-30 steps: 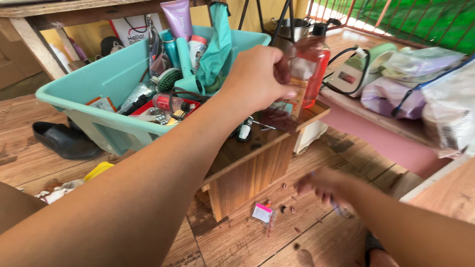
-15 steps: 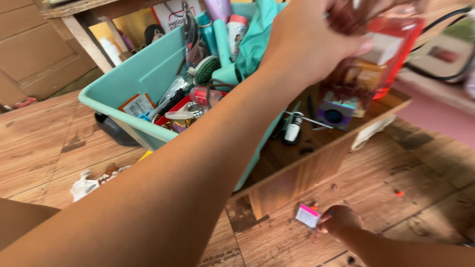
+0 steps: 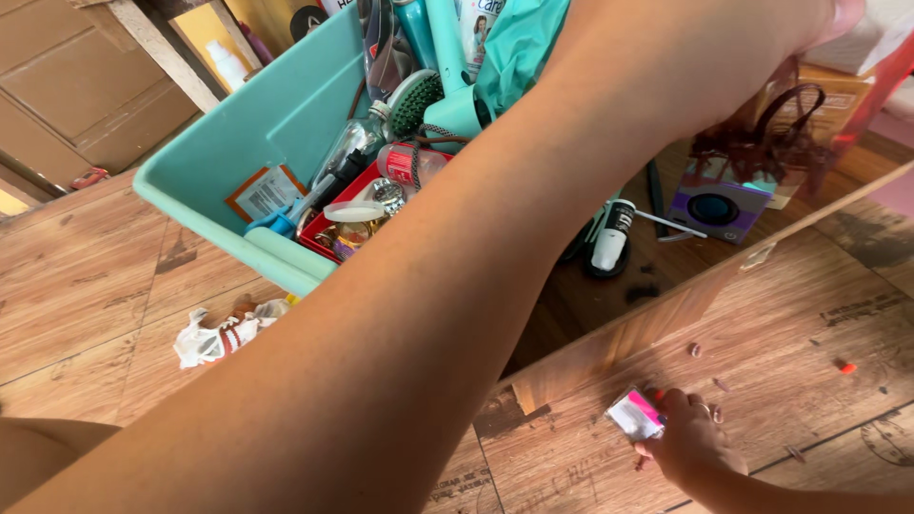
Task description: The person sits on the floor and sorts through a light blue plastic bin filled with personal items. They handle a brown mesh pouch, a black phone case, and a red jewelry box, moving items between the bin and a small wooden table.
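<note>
Glossy plastic tub (image 3: 276, 124), worn wood floor (image 3: 86, 286)

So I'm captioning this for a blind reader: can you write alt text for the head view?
A right hand touches a small pink-and-white packet on a wooden floor, while the left forearm stretches up across a teal tub crammed with toiletries.

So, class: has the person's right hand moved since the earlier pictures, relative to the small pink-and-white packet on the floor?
Yes. The right hand has come toward the pink-and-white packet lying by the wooden table's base, and its fingertips now touch it; a second ago it was apart, to the packet's right.
</note>
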